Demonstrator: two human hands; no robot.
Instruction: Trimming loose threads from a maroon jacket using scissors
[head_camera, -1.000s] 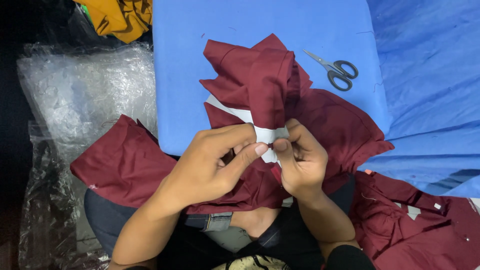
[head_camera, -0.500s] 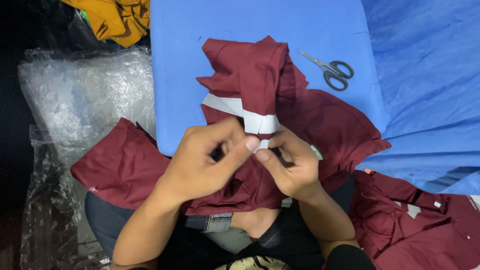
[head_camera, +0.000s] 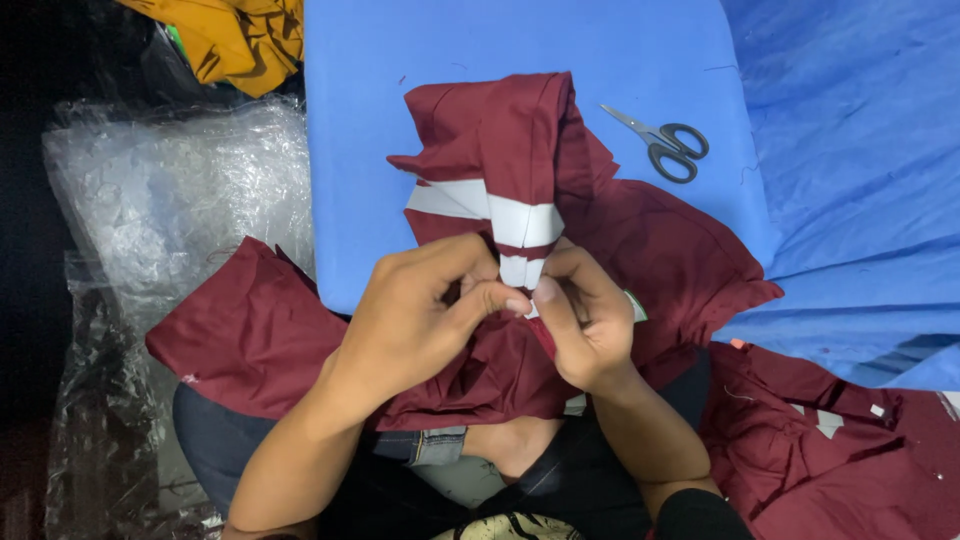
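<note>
Both hands meet at the centre of the view over a maroon garment (head_camera: 640, 240) that lies bunched across the person's lap and up onto a blue padded work surface (head_camera: 400, 130). The left hand (head_camera: 420, 320) has its fingers curled shut, thumb and forefinger pinching a fold of the cloth just below a white band (head_camera: 525, 222) that crosses the garment; the right hand (head_camera: 585, 330), touching it at the fingertips, is likewise closed, pinching the same small spot from the 3 o'clock side. What exactly sits between the fingertips is too small to tell; it may be a loose thread or a seam end. The step in hand looks like close finishing work on that seam, and the next move would seem to call for a steady grip with the cloth held taut at that spot. A pair of black-handled scissors (head_camera: 665, 145) lies closed on the blue surface at about 1 o'clock from the hands, well apart from them. More maroon cloth (head_camera: 830, 450) is heaped at 4 o'clock, crumpled clear plastic sheeting (head_camera: 170, 200) at 9 o'clock, and an orange-yellow fabric (head_camera: 240, 40) at 11 o'clock. A blue cloth (head_camera: 860, 180) drapes the right side; the surroundings at left are dark.
</note>
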